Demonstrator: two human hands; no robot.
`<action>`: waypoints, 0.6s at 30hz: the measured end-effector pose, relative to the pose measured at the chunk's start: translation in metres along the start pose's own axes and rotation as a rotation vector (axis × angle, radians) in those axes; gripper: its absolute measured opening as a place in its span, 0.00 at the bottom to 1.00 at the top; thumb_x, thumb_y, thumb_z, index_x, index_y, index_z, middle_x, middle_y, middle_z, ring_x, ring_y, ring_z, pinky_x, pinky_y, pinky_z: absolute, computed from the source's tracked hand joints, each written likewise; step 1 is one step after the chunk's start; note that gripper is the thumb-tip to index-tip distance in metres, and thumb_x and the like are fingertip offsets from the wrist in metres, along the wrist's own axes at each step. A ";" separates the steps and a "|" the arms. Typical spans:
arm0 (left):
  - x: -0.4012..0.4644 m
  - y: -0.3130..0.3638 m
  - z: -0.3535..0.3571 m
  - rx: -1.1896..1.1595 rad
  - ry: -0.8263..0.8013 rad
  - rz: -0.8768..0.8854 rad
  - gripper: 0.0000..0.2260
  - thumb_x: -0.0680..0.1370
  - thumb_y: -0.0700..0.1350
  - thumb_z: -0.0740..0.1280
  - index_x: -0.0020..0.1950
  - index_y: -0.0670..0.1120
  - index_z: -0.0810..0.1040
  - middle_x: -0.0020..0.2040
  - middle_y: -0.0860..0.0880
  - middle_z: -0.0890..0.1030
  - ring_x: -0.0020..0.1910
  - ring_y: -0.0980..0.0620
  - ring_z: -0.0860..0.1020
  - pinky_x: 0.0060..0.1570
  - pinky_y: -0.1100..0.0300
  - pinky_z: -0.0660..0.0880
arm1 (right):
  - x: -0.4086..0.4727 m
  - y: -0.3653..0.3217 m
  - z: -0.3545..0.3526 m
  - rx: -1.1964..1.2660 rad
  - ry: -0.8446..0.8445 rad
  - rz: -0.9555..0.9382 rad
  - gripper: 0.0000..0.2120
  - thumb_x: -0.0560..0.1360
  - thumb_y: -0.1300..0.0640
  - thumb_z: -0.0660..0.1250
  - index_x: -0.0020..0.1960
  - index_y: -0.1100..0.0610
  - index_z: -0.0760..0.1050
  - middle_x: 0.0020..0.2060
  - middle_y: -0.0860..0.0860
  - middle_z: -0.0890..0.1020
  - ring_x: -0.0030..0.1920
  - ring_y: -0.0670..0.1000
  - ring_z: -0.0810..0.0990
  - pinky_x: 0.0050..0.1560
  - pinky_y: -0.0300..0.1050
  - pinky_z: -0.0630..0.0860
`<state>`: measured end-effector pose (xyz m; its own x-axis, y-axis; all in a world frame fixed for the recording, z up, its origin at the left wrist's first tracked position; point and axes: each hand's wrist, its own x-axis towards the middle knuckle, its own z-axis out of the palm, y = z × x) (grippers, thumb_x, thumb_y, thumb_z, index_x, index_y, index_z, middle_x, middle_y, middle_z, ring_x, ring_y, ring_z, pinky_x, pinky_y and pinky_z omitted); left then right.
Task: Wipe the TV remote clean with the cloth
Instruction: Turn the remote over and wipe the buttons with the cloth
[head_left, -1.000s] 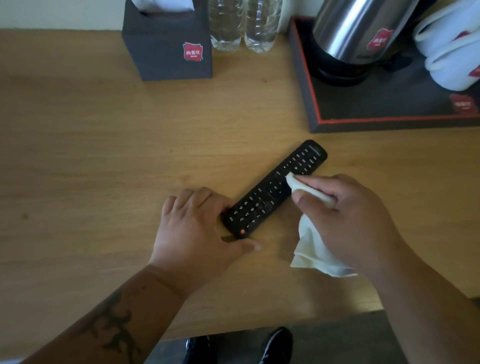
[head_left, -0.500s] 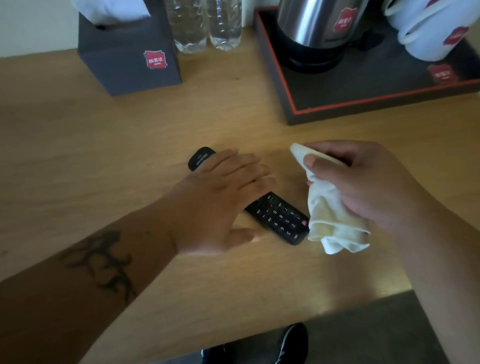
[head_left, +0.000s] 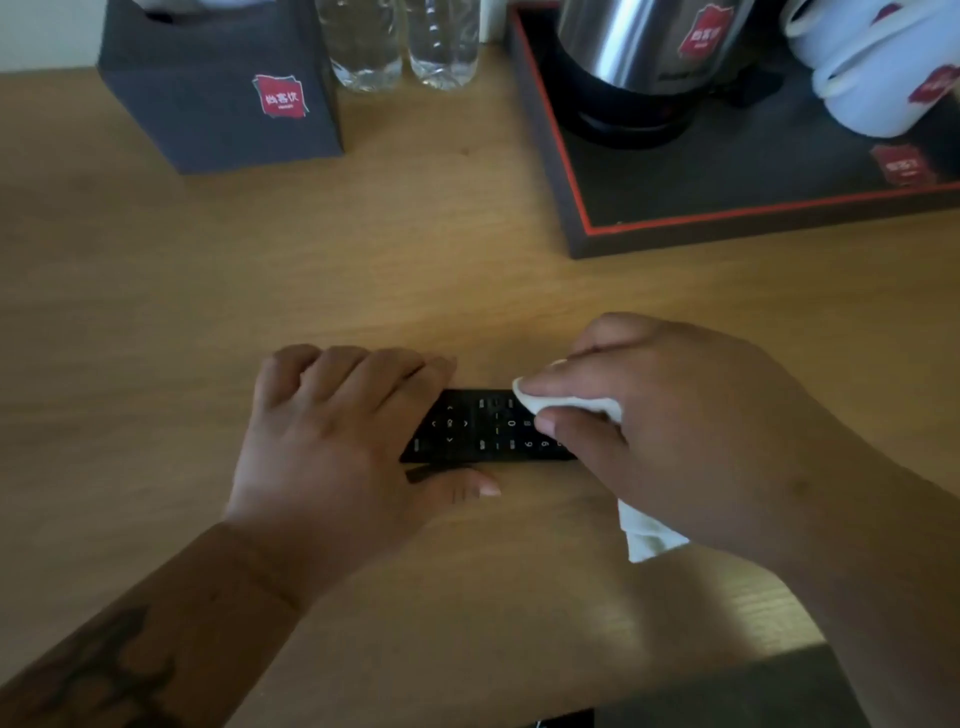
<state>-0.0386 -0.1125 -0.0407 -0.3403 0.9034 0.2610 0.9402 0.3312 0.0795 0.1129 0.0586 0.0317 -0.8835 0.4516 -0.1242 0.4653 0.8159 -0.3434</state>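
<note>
Head view: black remote (head_left: 488, 428) lies flat on wooden surface (head_left: 208, 312), gripped at its left end by left hand (head_left: 332, 447); white cloth (head_left: 571, 402) is pinched in right hand (head_left: 691, 426) and pressed on its right end.

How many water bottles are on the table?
2. One bottle stands at the back of the table, right beside the dark tissue box. The other bottle stands next to it, nearer the tray. Their tops are cut off; more could be out of view.
</note>
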 end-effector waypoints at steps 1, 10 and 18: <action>-0.003 -0.001 -0.001 0.009 0.005 -0.035 0.35 0.72 0.75 0.60 0.62 0.47 0.81 0.54 0.49 0.83 0.51 0.43 0.80 0.57 0.45 0.67 | 0.002 -0.004 0.003 -0.024 0.013 -0.038 0.12 0.72 0.43 0.63 0.52 0.37 0.82 0.46 0.40 0.80 0.42 0.45 0.79 0.38 0.45 0.75; -0.010 -0.004 0.004 -0.125 0.062 -0.074 0.28 0.74 0.69 0.65 0.58 0.47 0.83 0.50 0.49 0.83 0.49 0.44 0.80 0.50 0.48 0.72 | 0.018 -0.033 0.017 -0.148 -0.012 -0.107 0.09 0.72 0.46 0.65 0.48 0.42 0.83 0.41 0.45 0.80 0.35 0.50 0.79 0.34 0.47 0.76; -0.013 -0.006 0.005 -0.182 0.075 -0.093 0.29 0.73 0.70 0.67 0.58 0.47 0.83 0.51 0.50 0.83 0.50 0.46 0.80 0.51 0.47 0.73 | 0.022 -0.031 0.001 -0.140 0.047 -0.061 0.10 0.70 0.49 0.64 0.45 0.41 0.84 0.39 0.44 0.79 0.35 0.50 0.77 0.33 0.44 0.73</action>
<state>-0.0397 -0.1251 -0.0491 -0.4303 0.8459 0.3151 0.8942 0.3515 0.2773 0.0792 0.0426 0.0384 -0.9085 0.4133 -0.0618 0.4165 0.8833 -0.2154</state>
